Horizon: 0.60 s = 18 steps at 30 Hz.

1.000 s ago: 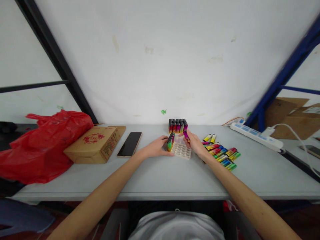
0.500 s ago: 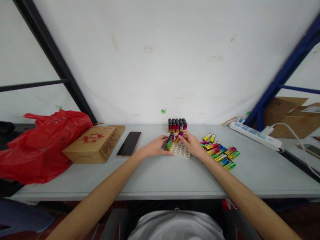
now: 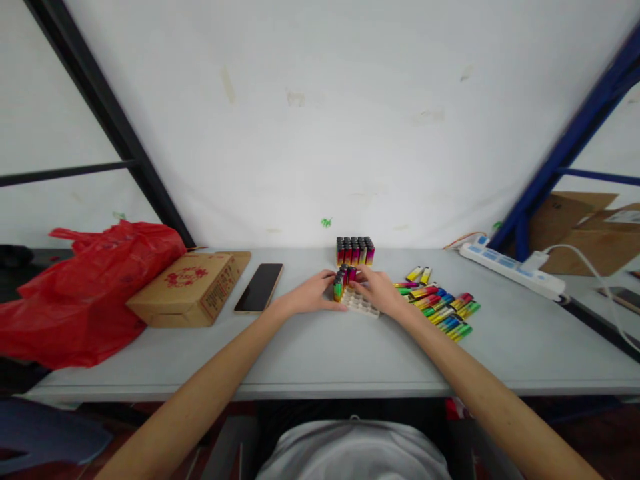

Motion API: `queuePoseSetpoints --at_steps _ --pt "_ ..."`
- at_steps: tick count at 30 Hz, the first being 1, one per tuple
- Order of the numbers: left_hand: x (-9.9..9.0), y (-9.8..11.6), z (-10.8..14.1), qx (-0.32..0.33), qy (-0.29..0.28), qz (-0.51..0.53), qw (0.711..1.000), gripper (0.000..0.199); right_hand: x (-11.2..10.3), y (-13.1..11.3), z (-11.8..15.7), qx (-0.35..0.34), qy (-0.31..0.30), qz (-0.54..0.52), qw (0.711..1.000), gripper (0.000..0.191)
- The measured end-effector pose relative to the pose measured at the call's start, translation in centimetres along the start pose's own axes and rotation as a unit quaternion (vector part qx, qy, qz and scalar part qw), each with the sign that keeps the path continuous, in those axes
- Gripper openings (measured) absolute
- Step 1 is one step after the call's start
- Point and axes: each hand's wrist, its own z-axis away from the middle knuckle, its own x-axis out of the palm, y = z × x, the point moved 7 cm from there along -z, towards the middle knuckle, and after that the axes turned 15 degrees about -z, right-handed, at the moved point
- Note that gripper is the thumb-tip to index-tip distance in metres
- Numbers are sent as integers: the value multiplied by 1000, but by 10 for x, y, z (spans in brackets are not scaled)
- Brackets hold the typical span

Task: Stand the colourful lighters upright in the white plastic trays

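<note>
Right hand [image 3: 379, 291] pinches an upright purple lighter [image 3: 352, 273] to its left, at the white tray [image 3: 369, 309]; left hand [image 3: 316, 294] clasps the tray's left end

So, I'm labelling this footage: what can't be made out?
Head view:
Shiny magenta cylinder: partly hidden by the bare right hand.
White plastic tray: some cells covered by standing multicoloured cylinders.
Red plastic bag: inside hidden by its plastic.
Brown cardboard box: side print too small to read.
</note>
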Motion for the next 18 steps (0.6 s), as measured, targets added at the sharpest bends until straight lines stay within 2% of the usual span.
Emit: queuePoseSetpoints --at_steps 3,5,7,10,12,14,16,18 --pt "-1 1 0 -1 -2 1 1000 77 -13 -6 3 -17 4 31 999 27" --pt "-2 2 0 -4 -7 0 1000 76 -32 -2 5 -4 43 91 995 35" --pt "-2 3 0 -8 -14 -2 1000 76 -54 11 9 44 94 184 977 36" --pt "-2 2 0 -13 -22 -6 1000 78 -82 41 21 171 136 310 925 38" --pt "-2 1 0 -15 -21 -7 1000 80 -94 61 30 247 137 352 893 43" --pt "-2 1 0 -11 -17 -3 1000 79 -102 75 38 295 125 356 878 47" --pt "-2 2 0 -5 -13 1 1000 78 -105 84 40 312 102 337 882 46" --pt "-3 3 0 -3 -13 2 1000 76 -104 86 36 299 76 318 896 43"
